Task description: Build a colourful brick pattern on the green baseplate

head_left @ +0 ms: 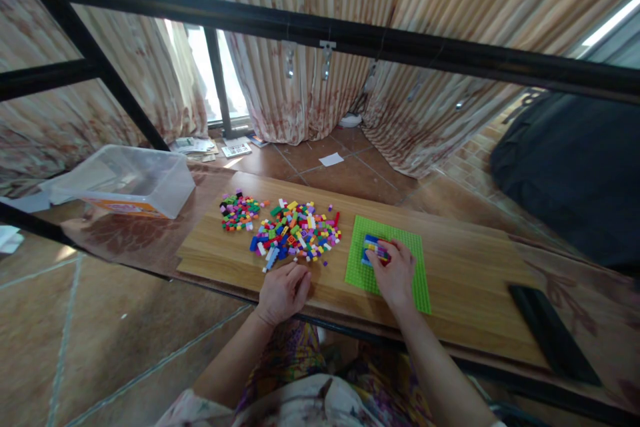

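Note:
A green baseplate (395, 233) lies on the wooden board (470, 273). A small block of blue, yellow and red bricks (374, 247) stands on its left half. My right hand (395, 275) rests on the plate with its fingertips pressed on that block. My left hand (284, 290) lies on the board with fingers curled loosely, just below a pile of loose coloured bricks (295, 230). I cannot see anything in it. A smaller heap of bricks (239, 211) sits further left.
A clear plastic box (131, 180) stands at the left. A dark flat object (553, 332) lies at the board's right end. A black metal frame (320, 33) crosses overhead. Curtains, papers on the tiled floor and a dark bag (575, 167) lie beyond.

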`<state>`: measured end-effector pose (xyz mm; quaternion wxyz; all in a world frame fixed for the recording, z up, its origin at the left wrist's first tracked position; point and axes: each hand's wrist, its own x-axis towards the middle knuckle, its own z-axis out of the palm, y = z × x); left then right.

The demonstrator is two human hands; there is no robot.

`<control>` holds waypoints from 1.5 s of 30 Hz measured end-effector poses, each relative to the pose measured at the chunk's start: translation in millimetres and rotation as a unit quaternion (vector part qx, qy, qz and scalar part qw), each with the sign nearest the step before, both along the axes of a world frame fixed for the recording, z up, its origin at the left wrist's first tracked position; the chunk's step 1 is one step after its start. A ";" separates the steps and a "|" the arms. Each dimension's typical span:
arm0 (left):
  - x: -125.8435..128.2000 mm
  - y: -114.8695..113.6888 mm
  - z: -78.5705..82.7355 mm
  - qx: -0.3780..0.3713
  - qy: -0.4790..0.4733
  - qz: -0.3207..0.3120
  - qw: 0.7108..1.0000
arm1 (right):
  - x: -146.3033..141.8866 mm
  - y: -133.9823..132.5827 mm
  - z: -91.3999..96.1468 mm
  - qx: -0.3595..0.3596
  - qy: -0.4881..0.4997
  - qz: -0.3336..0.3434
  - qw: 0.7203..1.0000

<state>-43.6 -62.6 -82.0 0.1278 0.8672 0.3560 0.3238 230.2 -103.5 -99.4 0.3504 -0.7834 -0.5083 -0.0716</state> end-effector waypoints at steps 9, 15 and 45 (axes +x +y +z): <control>-0.3 0.4 -1.1 -0.012 -0.002 -0.001 1.000 | -4.2 3.4 -1.2 0.025 0.056 -0.016 0.998; -0.1 0.5 1.1 -0.004 -0.005 0.001 1.000 | -2.8 1.0 7.5 0.047 0.086 -0.009 0.995; -54.8 -21.2 5.0 -0.032 0.013 0.242 0.970 | -52.3 -78.9 10.4 0.034 0.135 0.114 0.984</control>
